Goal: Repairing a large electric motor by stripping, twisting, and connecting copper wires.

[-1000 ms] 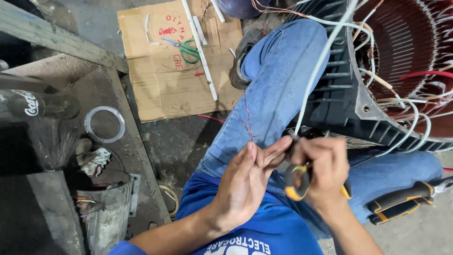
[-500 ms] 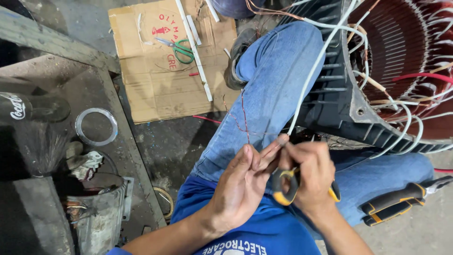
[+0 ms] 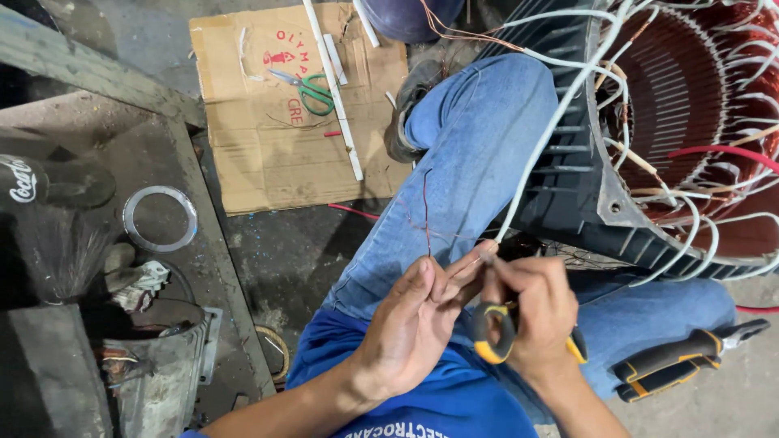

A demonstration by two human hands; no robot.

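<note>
My left hand [image 3: 414,320] pinches thin copper wire strands [image 3: 426,215] that rise over my left knee in blue jeans. My right hand [image 3: 531,312] grips a tool with black and yellow handles [image 3: 491,337] and meets the left fingertips at the end of a white sleeved lead [image 3: 544,142]. That lead runs up into the motor stator [image 3: 682,122], a dark finned housing with copper windings and several white and red leads, resting between my legs.
Black and yellow pliers [image 3: 677,361] lie on the floor at right. A cardboard sheet [image 3: 268,154] ahead holds green-handled scissors [image 3: 304,89] and white sleeving strips. At left are a metal ring [image 3: 160,217], a dark bottle [image 3: 49,182] and a grey metal part [image 3: 154,373].
Both hands stay together at the wire end and have shifted slightly lower in view. The right hand's fingers have closed tighter around the lead tip.
</note>
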